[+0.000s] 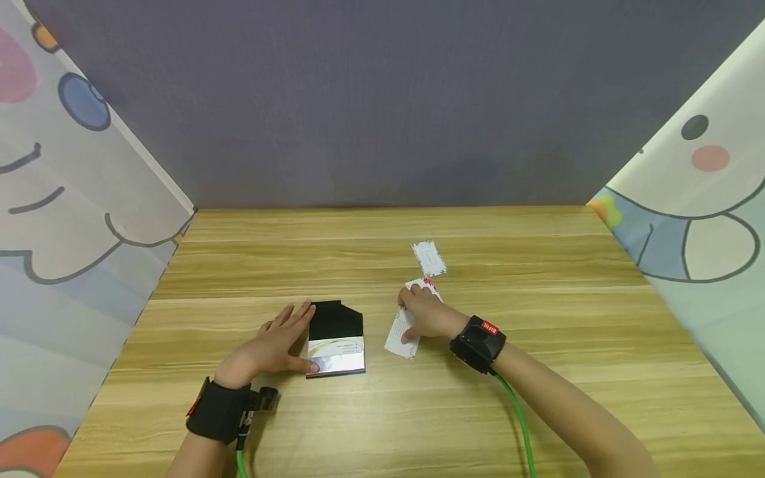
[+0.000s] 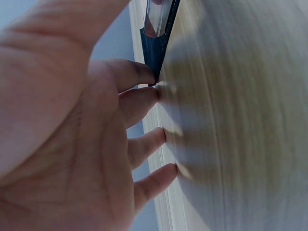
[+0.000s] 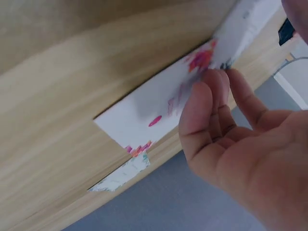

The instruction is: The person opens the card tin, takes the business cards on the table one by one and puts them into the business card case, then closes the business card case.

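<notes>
In the head view a black card case (image 1: 336, 322) lies with its flap folded back and a card (image 1: 336, 346) showing above its shiny lower part. My left hand (image 1: 271, 346) rests on its left side, fingers stretched out along the edge and thumb on the shiny part. The left wrist view has those fingertips (image 2: 156, 94) touching the table beside the case's corner. My right hand (image 1: 427, 313) pinches a white printed card (image 1: 396, 333) between thumb and fingers, tilted up in the right wrist view. Partly under this hand lies a white card with pink flowers (image 3: 139, 103).
Another white card with a leafy border (image 1: 429, 257) lies farther back, its near end close to the flowered card. The wooden table (image 1: 538, 279) ends at a grey panel (image 1: 388, 133). Cartoon-printed sheets (image 1: 705, 172) flank both sides. A green cable (image 1: 518, 411) trails from the right wrist.
</notes>
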`<state>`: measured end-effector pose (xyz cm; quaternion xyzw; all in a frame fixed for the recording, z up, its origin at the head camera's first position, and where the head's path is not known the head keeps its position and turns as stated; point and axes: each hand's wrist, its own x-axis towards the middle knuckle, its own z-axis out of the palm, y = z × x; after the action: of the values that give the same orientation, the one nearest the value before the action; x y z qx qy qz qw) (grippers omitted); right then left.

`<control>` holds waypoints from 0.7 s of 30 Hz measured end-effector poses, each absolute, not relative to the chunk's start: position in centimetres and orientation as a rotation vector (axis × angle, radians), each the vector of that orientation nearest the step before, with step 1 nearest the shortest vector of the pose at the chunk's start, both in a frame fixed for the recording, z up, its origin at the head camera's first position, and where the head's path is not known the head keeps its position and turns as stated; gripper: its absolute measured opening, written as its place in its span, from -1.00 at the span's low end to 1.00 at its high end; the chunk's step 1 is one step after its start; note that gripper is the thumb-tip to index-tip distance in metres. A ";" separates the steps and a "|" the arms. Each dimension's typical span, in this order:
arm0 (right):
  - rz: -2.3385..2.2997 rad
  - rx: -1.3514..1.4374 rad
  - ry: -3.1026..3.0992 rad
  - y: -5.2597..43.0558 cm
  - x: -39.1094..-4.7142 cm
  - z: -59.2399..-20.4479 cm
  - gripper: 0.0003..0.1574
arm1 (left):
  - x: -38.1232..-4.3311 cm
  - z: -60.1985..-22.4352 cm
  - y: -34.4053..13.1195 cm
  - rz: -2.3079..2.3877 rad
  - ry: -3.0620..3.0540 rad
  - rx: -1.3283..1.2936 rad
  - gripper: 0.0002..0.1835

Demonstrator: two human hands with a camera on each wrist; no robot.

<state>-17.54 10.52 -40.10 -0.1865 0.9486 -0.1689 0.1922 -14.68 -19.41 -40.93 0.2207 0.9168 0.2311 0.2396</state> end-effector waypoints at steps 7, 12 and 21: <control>-0.488 -0.503 2.742 10.0 -17.5 -40.9 -0.27 | -14.7 -41.1 -19.4 0.631 2.506 0.606 0.14; -0.509 -0.574 2.730 10.2 -17.5 -40.8 -0.25 | -14.7 -41.3 -19.4 0.625 2.507 0.601 0.15; -0.525 -0.828 2.618 10.9 -17.3 -40.0 -0.22 | -14.6 -40.9 -19.3 0.622 2.504 0.595 0.15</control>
<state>-17.32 10.87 -39.95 -0.2918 0.9224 -0.1851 0.1724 -14.62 -19.29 -40.91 0.2179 0.9171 0.2277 0.2443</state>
